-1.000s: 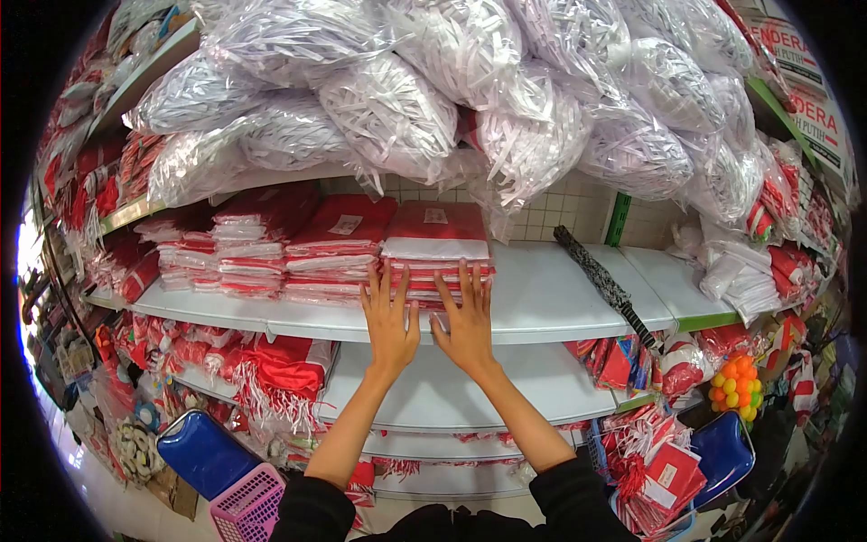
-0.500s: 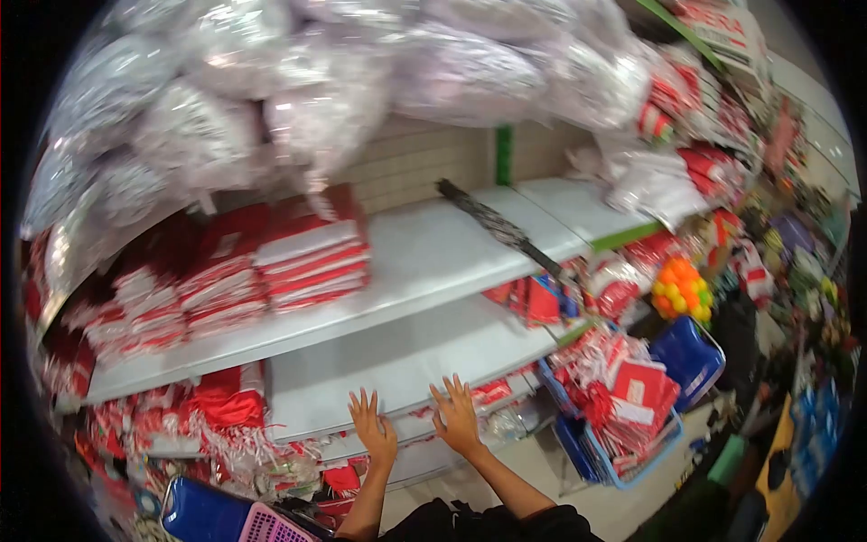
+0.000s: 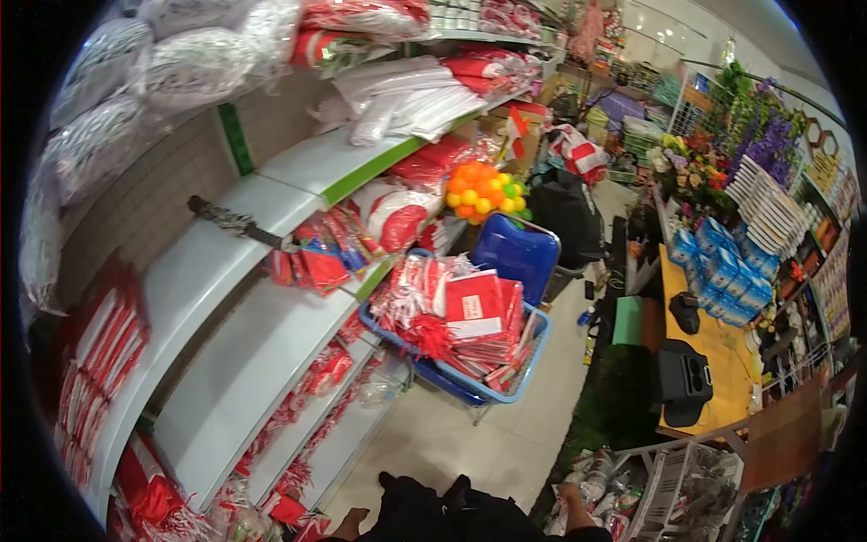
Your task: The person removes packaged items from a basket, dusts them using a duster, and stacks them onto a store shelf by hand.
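Note:
My left hand (image 3: 350, 521) hangs low at the bottom edge, near the lower shelves. Only a small part of it shows, and its fingers cannot be made out. My right hand (image 3: 573, 508) is also low, beside my dark clothing and left of some wrapped goods on the floor side. Its fingers are not clear either. Ahead of me stands a blue basket (image 3: 533, 366) holding red-and-white packets (image 3: 476, 307) and fringed red-and-white pieces (image 3: 406, 303). Neither hand touches it.
Grey shelves (image 3: 226, 348) run along the left, with stacked red-and-white packets (image 3: 104, 361) and a dark folded bundle (image 3: 230, 219). A blue chair (image 3: 515, 253) stands behind the basket. On the right are a yellow table (image 3: 722, 361) and a white crate (image 3: 691, 483).
My view has swung right, towards the basket and aisle. Both hands, earlier raised with fingers spread before the shelf, have dropped to the bottom edge and moved apart.

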`<state>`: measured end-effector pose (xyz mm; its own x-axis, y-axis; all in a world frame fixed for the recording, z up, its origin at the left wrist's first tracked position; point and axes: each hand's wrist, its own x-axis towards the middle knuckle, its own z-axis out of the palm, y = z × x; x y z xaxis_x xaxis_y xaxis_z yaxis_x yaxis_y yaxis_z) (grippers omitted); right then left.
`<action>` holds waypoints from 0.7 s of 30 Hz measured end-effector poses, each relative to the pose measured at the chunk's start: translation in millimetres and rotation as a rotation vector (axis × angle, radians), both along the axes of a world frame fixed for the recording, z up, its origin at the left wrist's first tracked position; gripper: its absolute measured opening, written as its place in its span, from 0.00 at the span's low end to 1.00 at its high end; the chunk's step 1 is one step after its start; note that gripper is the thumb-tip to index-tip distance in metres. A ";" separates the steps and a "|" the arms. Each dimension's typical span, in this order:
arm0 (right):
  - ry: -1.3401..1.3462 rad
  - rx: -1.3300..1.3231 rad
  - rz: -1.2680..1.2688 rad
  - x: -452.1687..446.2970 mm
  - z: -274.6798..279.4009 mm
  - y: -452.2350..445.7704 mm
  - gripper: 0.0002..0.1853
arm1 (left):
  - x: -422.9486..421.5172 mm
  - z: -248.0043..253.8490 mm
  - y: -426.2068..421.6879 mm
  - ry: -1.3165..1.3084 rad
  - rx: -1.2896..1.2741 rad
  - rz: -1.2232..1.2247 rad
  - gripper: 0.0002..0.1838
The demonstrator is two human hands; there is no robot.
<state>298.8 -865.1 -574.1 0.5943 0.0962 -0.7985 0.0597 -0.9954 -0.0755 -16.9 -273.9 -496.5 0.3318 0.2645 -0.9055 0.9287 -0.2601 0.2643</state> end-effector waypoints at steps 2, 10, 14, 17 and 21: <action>-0.383 0.047 0.115 -39.6 22.2 -52.3 0.15 | 31.4 0.4 -2.7 0.056 0.059 -0.056 0.26; 0.230 -0.094 -0.399 -91.3 17.7 -24.4 0.20 | 192.3 -45.8 28.1 -0.095 0.320 -0.422 0.28; -0.009 0.186 -0.443 -39.9 18.9 84.3 0.19 | 295.1 -14.8 29.8 -0.345 0.280 -0.565 0.25; -0.342 0.326 -0.260 32.6 78.6 170.0 0.21 | 367.4 34.4 16.7 -0.608 0.091 -0.446 0.22; -0.693 0.552 -0.135 141.3 129.4 253.9 0.21 | 460.8 112.9 -12.6 -0.784 -0.082 -0.399 0.18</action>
<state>440.1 -611.2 -444.7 0.9599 0.2551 -0.1167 0.1553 -0.8298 -0.5361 444.0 -286.5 -383.5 0.9190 -0.0598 -0.3898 0.3163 -0.4783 0.8192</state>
